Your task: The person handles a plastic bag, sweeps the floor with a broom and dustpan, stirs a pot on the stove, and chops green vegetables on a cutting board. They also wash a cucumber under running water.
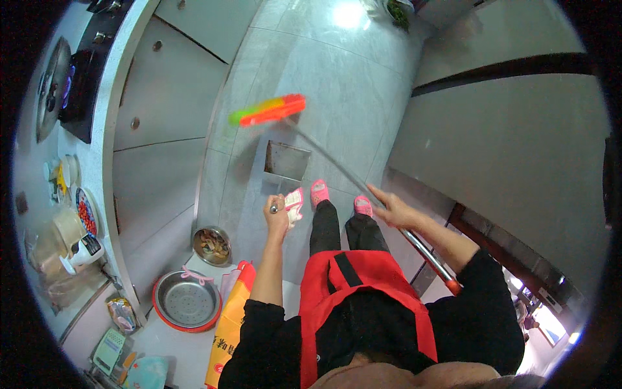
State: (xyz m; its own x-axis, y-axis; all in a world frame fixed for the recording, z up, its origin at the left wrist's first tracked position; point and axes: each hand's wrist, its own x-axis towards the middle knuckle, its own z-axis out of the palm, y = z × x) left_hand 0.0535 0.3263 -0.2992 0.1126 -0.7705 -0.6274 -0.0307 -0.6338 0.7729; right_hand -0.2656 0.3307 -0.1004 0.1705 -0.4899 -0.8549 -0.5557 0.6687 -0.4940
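My right hand (391,209) is closed around the metal pole of a broom (335,163). The pole slants up and left to a blurred broom head (267,111) in orange, yellow and green. At the pole's lower end is an orange cap by my right arm. My left hand (276,217) grips an upright metal handle, its round end showing above the fist. Just beyond that hand is what looks like a metal dustpan (287,160), below the broom head in the picture. A pink and white thing (294,202) shows beside my left fist; whether I hold it I cannot tell.
Grey cabinets (165,92) and a counter with a lit gas stove (80,97) run along the left. A steel bowl of scraps (212,246), a steel colander (188,299) in a red basin and a yellow bag (228,330) stand at lower left. Large grey doors (505,141) flank the right.
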